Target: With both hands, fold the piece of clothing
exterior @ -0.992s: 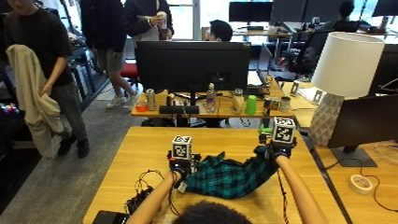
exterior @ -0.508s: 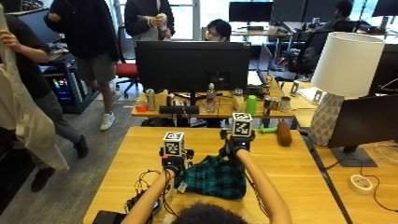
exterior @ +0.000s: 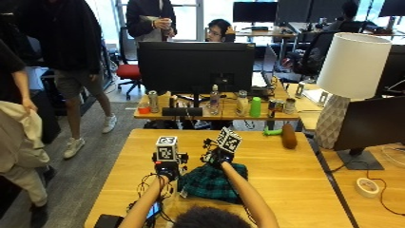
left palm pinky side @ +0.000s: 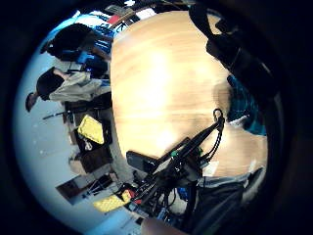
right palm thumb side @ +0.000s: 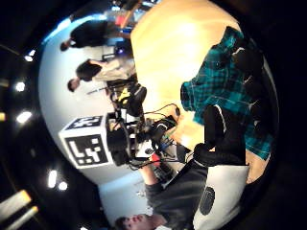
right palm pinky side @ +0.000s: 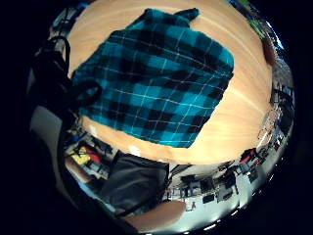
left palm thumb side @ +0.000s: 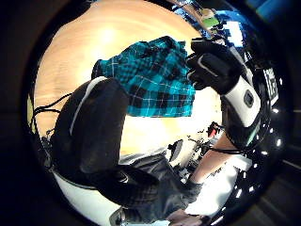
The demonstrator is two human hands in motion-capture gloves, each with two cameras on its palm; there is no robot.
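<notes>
Teal plaid shirt (exterior: 212, 183) is lying bunched up on the near middle of the wooden table (exterior: 291, 171), right in front of the person. It is teal with black squares and thin white lines. No words or labels on it are showing clearly enough to read.

The left hand (exterior: 168, 166) is sitting at the left edge of the shirt. I cannot tell from these pictures what its fingers are doing, or if it is touching the cloth. The right hand (exterior: 214, 159) is hanging over the far edge of the shirt. Its fingers (left palm thumb side: 202, 63) are curling in, and they seem to be pinching the edge of the cloth, though that is hard to see.

Half a second ago the right hand was a bit farther out on the table, and the shirt was spread a little wider. A second ago both hands were well apart, with the shirt stretched between them. Now the hands are sitting near each other and the shirt is making a smaller, rounder heap.

A brown roller-shaped thing (exterior: 288, 135) is lying far to the right on the table, with a small green thing (exterior: 271, 132) just beside it. A white lamp (exterior: 345, 85) is standing at the far right. A big dark monitor (exterior: 196, 66) is standing on the next desk, with a green bottle (exterior: 255, 107) near it.
</notes>
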